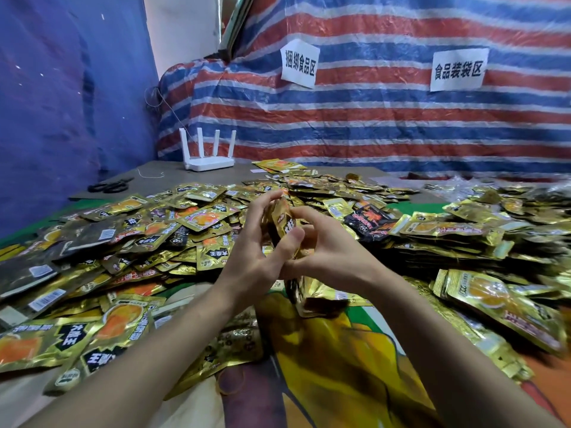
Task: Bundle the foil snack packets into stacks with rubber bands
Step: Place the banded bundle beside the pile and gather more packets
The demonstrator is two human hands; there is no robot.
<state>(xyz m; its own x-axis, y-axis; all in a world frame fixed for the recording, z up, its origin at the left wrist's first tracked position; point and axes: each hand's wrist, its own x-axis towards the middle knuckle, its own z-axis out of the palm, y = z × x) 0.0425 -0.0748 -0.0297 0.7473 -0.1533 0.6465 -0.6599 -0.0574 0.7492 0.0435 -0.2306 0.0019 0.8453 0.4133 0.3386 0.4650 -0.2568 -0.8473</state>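
Far left, a blue sheet (55,103) hangs behind your table (160,174), with black scissors (111,185) lying on the grey top and a white four-antenna router (207,156) standing further back. Below them, loose foil packets (123,242) sprawl in a gold heap, overlapping every which way, some face up, some showing barcodes.

At the near edge lie thin brownish loops that look like rubber bands (230,383), flat on the printed cloth between your forearms.

Now the middle: your left hand (256,248) is up off the table, fingers curled over the top of a stack of packets (282,223). The stack stands on edge between both hands. Your right hand (321,245) meets it from the other side, thumb pressed on the stack's face, fingers curled behind. Both hands are close together, clamped on that one stack. Whether a band is on it, you cannot tell; motion blur hides it.

To the right, a black packet (369,219) sits among the gold, then a deeper pile of packets (463,236) running to the edge. Behind it all hangs a striped tarp (386,125) with two paper signs (299,63).
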